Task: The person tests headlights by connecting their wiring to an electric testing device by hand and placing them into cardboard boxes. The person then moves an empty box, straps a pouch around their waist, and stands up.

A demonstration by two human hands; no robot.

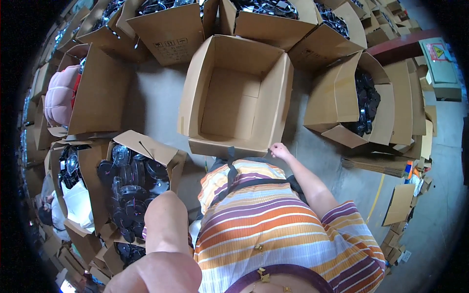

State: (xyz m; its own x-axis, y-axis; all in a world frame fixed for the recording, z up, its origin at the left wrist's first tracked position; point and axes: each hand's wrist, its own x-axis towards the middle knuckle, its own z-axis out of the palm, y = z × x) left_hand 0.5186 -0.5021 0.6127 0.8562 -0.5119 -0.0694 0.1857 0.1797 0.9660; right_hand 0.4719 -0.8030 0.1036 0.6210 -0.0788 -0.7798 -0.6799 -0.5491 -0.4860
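Straight ahead of me stands a large open cardboard box [229, 105] with its bare bottom showing. My right hand [279, 151] is closed at the near right corner of this box, its fingers curled against the edge. My left arm [166, 222] is bent at my left side, and the hand on it is out of sight. Beside that arm is a carton [168, 168] filled with round black plastic parts [133, 193], some wrapped in clear film.
More open cartons [171, 36] with dark parts form an arc at the back. At the right is a carton [332, 97] of black parts, with flattened cardboard [373, 165] below it. A pink bundle [61, 95] sits at the left. Grey floor [156, 93] shows between the boxes.
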